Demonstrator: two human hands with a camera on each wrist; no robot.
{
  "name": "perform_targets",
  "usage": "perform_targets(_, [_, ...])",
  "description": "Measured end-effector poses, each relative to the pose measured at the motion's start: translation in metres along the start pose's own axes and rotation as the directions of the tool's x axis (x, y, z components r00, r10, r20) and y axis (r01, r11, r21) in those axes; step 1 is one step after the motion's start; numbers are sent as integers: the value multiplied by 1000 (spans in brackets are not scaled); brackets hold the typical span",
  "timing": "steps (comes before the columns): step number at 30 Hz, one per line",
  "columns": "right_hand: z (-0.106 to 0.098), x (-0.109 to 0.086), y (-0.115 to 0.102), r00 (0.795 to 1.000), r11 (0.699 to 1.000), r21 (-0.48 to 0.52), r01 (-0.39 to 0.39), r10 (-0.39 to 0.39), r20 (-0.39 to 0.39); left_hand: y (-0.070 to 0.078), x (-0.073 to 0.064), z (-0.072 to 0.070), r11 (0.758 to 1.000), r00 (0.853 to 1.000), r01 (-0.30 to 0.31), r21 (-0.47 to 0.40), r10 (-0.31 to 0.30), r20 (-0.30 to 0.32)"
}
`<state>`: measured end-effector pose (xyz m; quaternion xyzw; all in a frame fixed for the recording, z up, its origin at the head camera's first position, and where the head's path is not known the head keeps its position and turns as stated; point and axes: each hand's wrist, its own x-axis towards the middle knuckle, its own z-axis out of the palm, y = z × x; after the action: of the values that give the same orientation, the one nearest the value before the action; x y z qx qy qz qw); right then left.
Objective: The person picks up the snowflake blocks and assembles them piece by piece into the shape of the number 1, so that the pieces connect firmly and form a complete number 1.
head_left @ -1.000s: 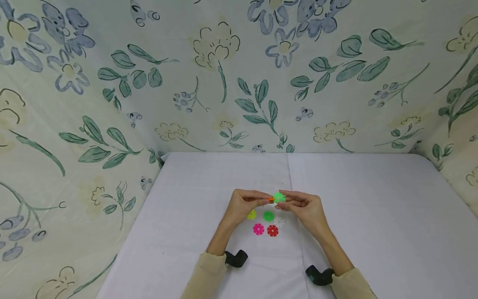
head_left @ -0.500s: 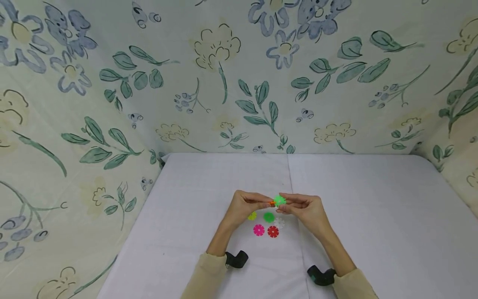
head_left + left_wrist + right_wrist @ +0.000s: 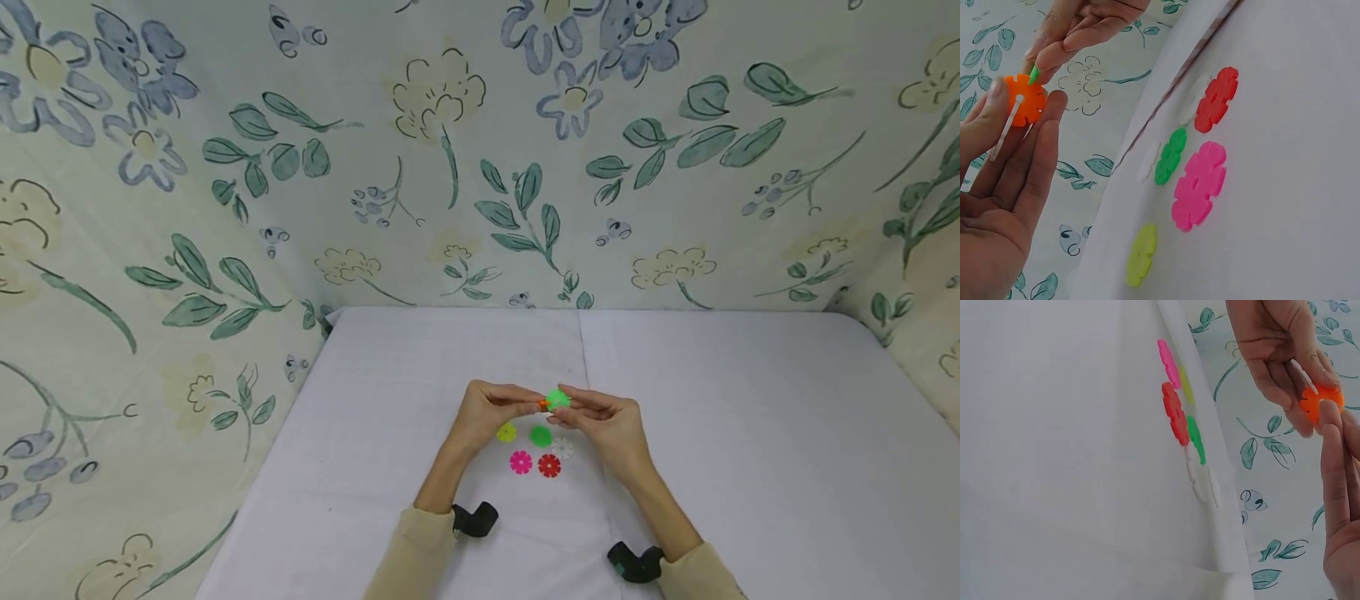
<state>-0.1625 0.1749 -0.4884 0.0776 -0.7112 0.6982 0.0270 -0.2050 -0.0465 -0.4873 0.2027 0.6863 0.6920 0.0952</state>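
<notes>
My left hand [image 3: 483, 417] pinches an orange interlocking disc [image 3: 1032, 103] between thumb and fingers. A white disc [image 3: 1005, 134], seen edge-on in the left wrist view, sits in a slot of the orange one. My right hand [image 3: 611, 421] pinches a bright green disc [image 3: 557, 400] by its right side. In the left wrist view the green disc's edge meets the orange disc's upper rim; in the right wrist view fingers hide it. Both hands are raised over the table, just beyond the loose discs.
On the white-covered table [image 3: 712, 417] lie yellow [image 3: 507, 432], green [image 3: 541, 436], pink [image 3: 521, 462], red [image 3: 549, 466] and white [image 3: 562, 448] notched discs. A second white disc [image 3: 1213, 487] shows in the right wrist view. Floral cloth [image 3: 450, 167] hangs behind.
My right hand and forearm have shifted slightly left, bringing the green disc a little closer to the left hand. My left hand stays almost still, and the loose discs have not moved.
</notes>
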Motion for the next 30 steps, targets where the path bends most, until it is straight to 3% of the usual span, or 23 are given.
perform_targets(4, [-4, 1, -3, 999, 999, -7, -31, 31, 14, -1, -1, 3, 1000, 1000, 5, -15, -4, 7])
perform_targets(14, [7, -2, -2, 998, 998, 35, 43, -42, -38, 2, -1, 5, 999, 1000, -13, -33, 12, -21])
perform_targets(30, [2, 0, 1, 999, 998, 46, 44, -44, 11, 1, 0, 3, 1000, 1000, 19, -12, -19, -21])
